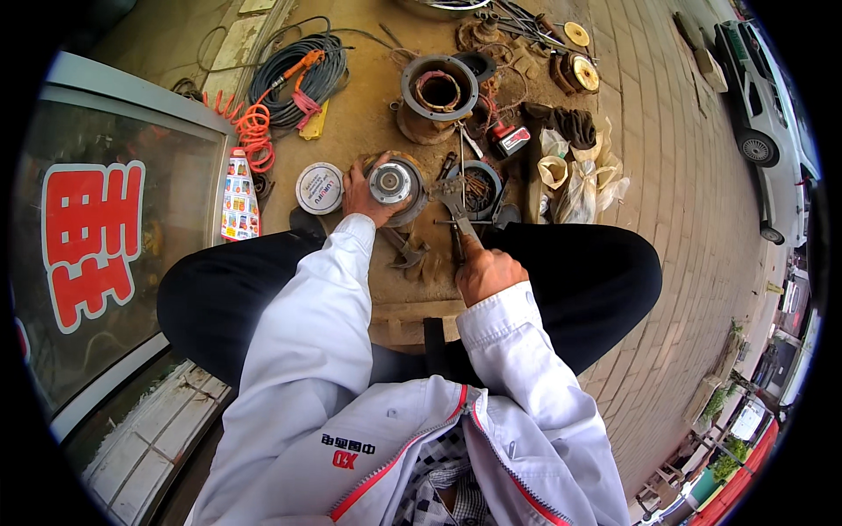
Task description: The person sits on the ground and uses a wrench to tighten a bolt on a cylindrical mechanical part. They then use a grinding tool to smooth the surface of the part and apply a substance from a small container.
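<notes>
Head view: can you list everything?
Wrench: one, grey, centre
Metal part: one, silver, left of wrench
Hammer: one, grey, centre
Bowl: one, dark, right of wrench
Cylinder: one, grey, top centre
Disc: one, white, left
Power tool: one, red, upper centre
Hose coil: one, dark, upper left
Spiral hose: one, orange, upper left
Bags: several, pale, right
Scattered parts: many, rusty, top
Vehicles: several, nearest white, right
Glass door: one, grey, left
Left hand: one, on metal part
Right hand: one, holding wrench
Sleeves: two, white, below
Legs: two, in black, sides
</notes>
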{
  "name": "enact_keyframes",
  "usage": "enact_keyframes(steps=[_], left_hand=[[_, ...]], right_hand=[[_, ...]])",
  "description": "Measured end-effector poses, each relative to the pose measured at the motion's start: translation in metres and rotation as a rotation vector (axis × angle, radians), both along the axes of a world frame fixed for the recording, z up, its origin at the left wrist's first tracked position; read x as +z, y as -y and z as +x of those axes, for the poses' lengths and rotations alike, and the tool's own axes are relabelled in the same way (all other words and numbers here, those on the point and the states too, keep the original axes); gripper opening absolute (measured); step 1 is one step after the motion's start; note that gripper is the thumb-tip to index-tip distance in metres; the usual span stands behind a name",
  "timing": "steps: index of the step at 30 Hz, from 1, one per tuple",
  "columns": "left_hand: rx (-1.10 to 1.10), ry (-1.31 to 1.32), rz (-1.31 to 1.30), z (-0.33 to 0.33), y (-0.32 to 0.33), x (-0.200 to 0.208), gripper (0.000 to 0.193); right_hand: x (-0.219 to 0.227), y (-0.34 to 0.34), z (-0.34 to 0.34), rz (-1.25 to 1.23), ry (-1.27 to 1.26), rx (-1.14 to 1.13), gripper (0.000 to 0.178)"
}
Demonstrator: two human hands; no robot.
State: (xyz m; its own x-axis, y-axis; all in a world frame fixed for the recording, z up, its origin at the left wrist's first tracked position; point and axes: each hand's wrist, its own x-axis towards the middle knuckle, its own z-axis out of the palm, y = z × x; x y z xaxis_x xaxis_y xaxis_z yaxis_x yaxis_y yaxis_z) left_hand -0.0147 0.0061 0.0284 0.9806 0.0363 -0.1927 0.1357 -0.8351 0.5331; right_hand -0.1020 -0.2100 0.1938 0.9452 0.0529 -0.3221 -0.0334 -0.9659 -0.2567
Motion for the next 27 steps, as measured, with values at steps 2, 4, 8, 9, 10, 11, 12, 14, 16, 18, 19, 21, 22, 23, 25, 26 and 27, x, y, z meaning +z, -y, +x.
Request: enact_keyframes(steps=[2,4,8,9,10,11,12,14,16,18,19,21,22,23,25,26,27], left_hand=[[-0.014,0.022,-0.008,-0.004,0.0,0.001,0.096],[0.026,0.016,0.009,-0.003,0.003,-0.006,0.095],[0.013,0.028,-0.012,0.0,0.003,-0.002,0.094],[0.015,0.027,-0.02,-0.002,0.003,-0.002,0.094],[0.016,0.026,-0.027,-0.002,0.002,-0.001,0.094],[0.011,0.034,-0.024,-0.001,0.004,-0.002,0.093],[0.026,0.027,-0.025,0.002,0.003,0.0,0.094],[0.027,0.086,0.0,0.001,0.0,-0.002,0.094],[0.011,0.043,-0.043,-0.002,-0.002,-0.007,0.094],[0.024,0.032,-0.016,0.0,0.001,-0.004,0.095],[0.039,0.033,-0.001,0.004,0.002,-0.002,0.095],[0.036,0.056,-0.009,0.0,0.002,-0.001,0.094],[0.016,0.047,-0.025,-0.004,0.003,-0.004,0.094],[0.005,0.054,-0.031,-0.002,-0.002,-0.007,0.094],[-0.004,0.051,-0.048,-0.001,-0.002,-0.006,0.094],[0.002,0.051,-0.03,-0.002,-0.001,-0.006,0.095],[0.008,0.051,-0.011,-0.002,0.0,-0.006,0.095]], right_hand=[[0.007,0.001,-0.017,-0.008,-0.069,-0.022,0.042],[0.006,-0.001,-0.005,0.006,-0.021,-0.02,0.041],[0.005,0.005,-0.002,0.011,-0.013,-0.014,0.04],[0.003,0.006,-0.014,-0.005,-0.017,-0.006,0.04],[0.002,0.007,-0.017,-0.021,-0.021,0.002,0.04],[0.003,0.004,-0.015,-0.033,-0.016,-0.009,0.04],[0.001,0.001,-0.005,-0.039,0.028,0.009,0.04],[0.004,-0.005,0.012,-0.019,0.043,0.043,0.04],[0.004,-0.005,0.004,-0.029,0.03,0.033,0.039],[0.004,0.001,-0.015,-0.054,-0.004,0.031,0.039],[0.0,0.0,-0.012,-0.045,0.03,0.036,0.04],[-0.01,-0.003,0.009,-0.045,0.071,0.054,0.041],[-0.009,-0.005,0.017,-0.03,0.08,0.07,0.041],[-0.003,-0.009,0.02,-0.032,0.03,0.072,0.039],[0.006,-0.006,0.006,-0.078,-0.007,0.056,0.036],[0.01,-0.003,-0.003,-0.1,-0.038,0.047,0.034],[0.013,-0.002,-0.007,-0.08,-0.055,0.027,0.034]])
